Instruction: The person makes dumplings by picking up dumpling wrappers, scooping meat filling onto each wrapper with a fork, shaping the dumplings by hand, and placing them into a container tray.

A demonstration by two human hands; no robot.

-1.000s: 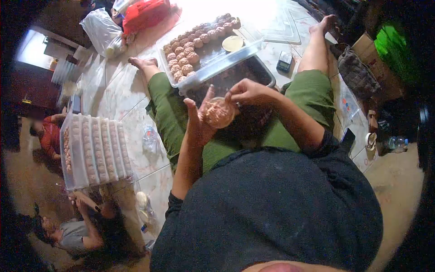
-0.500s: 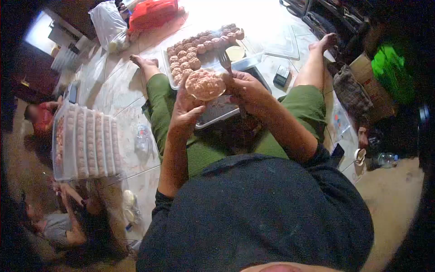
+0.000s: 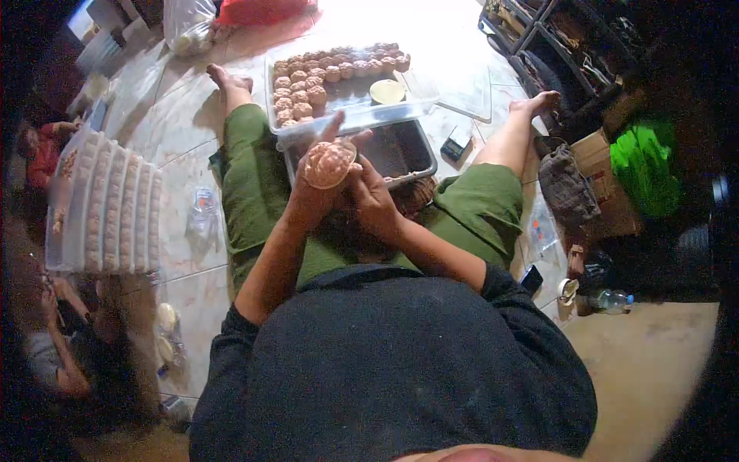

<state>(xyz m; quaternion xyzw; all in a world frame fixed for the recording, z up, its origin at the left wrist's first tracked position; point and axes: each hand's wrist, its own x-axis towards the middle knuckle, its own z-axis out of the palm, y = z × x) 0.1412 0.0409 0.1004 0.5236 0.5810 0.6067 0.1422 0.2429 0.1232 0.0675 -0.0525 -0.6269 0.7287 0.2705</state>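
Observation:
A round, pale wrapper heaped with lumpy pink minced filling, an open-topped dumpling (image 3: 329,165), is held above my lap. My left hand (image 3: 309,199) cups it from the left and below, a finger stretched up behind it. My right hand (image 3: 376,202) is closed at the dumpling's right edge, its thumb and fingers against the wrapper. No fork shows in either hand. Just beyond, a clear plastic tray (image 3: 356,118) holds rows of shaped dumplings (image 3: 308,91) and a round pale stack of wrappers (image 3: 387,92). Below that tray sits a dark-bottomed container (image 3: 408,146), partly behind my hands.
Stacked clear boxes of dumplings (image 3: 104,204) stand at the left, near two other people. A small dark device (image 3: 456,144) lies right of the container. A clear lid (image 3: 466,92), a water bottle (image 3: 613,300), a cardboard box (image 3: 596,181) and a shelf rack (image 3: 566,46) are around.
The fork in my right hand is no longer visible. The filled wrapper has turned and gathered into a rounder shape between my hands. The whole view has shifted.

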